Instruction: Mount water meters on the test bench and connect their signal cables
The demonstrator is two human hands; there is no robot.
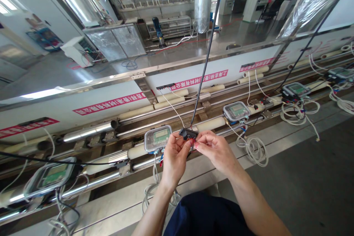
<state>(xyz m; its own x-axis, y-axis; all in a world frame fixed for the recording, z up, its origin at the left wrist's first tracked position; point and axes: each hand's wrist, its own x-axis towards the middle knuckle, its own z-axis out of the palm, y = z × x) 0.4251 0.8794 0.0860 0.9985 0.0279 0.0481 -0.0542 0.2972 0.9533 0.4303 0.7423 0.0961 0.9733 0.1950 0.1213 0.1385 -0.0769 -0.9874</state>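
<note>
Both hands meet in the middle, over the metal rails. My left hand (177,155) is closed around a small black connector block (188,133), thumb pressed near its lower side. Thin red wires (193,141) show between the hands. My right hand (212,149) pinches at these wires, thumb and forefinger together; the exact spot is hidden by the fingers. A black cable (206,59) runs from above down to the block. Just left of my left hand sits a clear-lidded box with a green circuit board (158,138). A white wire (173,107) comes down towards the block.
More clear-lidded boxes, such as one at right (236,111) and one at left (56,175), line the rails. Coiled grey cables (256,151) hang at the front. White panels with red lettering (110,102) stand behind. A metal ledge (121,201) runs along the near side.
</note>
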